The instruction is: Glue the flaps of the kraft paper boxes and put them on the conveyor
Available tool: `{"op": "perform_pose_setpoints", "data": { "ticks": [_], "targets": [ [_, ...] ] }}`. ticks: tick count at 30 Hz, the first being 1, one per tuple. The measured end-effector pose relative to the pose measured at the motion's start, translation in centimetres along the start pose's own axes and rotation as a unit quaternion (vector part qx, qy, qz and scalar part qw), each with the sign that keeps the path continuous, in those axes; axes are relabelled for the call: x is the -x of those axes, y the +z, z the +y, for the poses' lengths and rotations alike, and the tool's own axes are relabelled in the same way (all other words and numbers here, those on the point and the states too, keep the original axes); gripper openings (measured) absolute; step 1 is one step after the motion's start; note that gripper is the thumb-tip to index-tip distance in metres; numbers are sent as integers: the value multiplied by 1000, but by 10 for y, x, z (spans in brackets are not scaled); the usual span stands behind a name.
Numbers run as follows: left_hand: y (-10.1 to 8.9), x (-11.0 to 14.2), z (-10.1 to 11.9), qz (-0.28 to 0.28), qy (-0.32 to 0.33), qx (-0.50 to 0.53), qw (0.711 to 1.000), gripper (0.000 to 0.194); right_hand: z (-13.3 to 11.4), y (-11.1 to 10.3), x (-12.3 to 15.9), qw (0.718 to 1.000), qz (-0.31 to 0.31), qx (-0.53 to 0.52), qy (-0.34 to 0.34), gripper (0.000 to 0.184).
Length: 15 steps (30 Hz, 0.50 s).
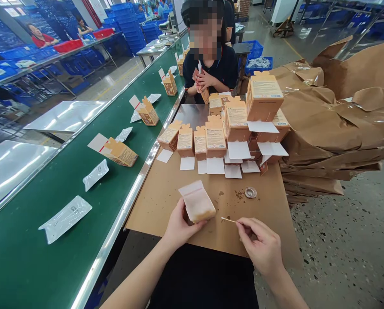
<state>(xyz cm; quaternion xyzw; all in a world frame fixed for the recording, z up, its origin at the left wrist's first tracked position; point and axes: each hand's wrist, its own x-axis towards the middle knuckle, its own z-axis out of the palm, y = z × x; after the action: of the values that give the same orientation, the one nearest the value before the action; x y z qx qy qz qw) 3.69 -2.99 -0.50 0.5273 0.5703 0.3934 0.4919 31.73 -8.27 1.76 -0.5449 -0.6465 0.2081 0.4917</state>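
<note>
My left hand [178, 226] grips a small tan carton [197, 203] with a white flap, held tilted just above the brown cardboard sheet [166, 197] on the table. My right hand [259, 242] is closed in a pinch on a thin wooden stick [228, 219] that points left toward the carton. A small round metal ring [250, 192] lies on the cardboard just beyond my right hand. Several upright tan cartons [215, 136] with open white flaps stand in rows and stacks farther back.
A green conveyor belt [50, 257] runs along my left, carrying cartons [121, 152] and clear plastic bags [65, 218]. A person in dark clothing [211, 68] sits at the far end handling a carton. Crumpled brown paper sacks [333, 120] are piled at the right. Blue crates fill the background.
</note>
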Motion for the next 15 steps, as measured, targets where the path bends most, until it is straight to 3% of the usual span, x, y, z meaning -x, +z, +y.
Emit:
{"op": "perform_pose_setpoints", "data": {
  "ticks": [4,8,10,12,15],
  "targets": [
    [6,7,-3,-12,18,-40,999,61,-1,-20,5,999,27,17,18,21],
    [13,6,2,-18,45,-47,998,62,-3,-18,7,999,18,1,34,25],
    [8,5,6,-8,57,-56,997,62,0,-15,8,999,12,-4,37,29],
    [-12,5,8,33,60,-67,995,61,5,-14,11,999,19,2,37,32],
    [-73,13,4,183,36,-73,980,66,20,-20,20,996,35,45,66,41]
  ]
}}
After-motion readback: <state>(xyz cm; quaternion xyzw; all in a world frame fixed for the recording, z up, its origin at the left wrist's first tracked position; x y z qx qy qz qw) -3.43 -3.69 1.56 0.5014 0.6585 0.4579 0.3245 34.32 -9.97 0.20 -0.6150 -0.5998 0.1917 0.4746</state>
